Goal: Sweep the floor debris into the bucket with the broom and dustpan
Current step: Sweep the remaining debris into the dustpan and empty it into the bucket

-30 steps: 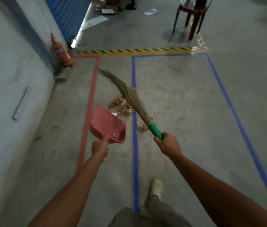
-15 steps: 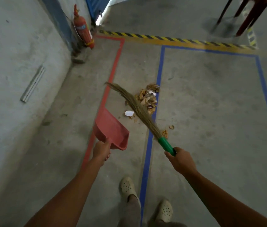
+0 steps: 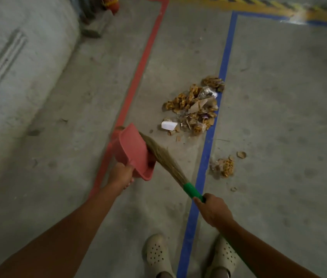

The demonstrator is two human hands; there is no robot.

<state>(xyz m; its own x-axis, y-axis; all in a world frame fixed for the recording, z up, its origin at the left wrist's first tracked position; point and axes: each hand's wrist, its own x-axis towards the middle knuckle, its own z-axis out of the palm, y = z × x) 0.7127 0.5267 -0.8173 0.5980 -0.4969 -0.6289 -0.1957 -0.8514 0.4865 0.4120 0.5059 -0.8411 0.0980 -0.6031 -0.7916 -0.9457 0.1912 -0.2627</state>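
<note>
Where debris (image 3: 194,105) lies, pink dustpan (image 3: 132,149), straw broom (image 3: 164,159) (green handle (image 3: 193,190))

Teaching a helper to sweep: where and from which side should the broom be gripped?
Grip the broom by its green handle, as the right hand does, coming from the near end; the rest is soft bristles, passing behind the dustpan.

You looked down on a bare grey concrete floor (image 3: 279,117), scuffed and dim under flat light, with a rough grey wall (image 3: 18,23) rising on your left and a pale metal strip (image 3: 3,62) fixed slantwise on it. A red tape line (image 3: 138,77) and a blue tape line (image 3: 223,63) ran away from you side by side. Both turned right below a yellow-and-black hazard stripe (image 3: 269,5) at the top edge.
</note>
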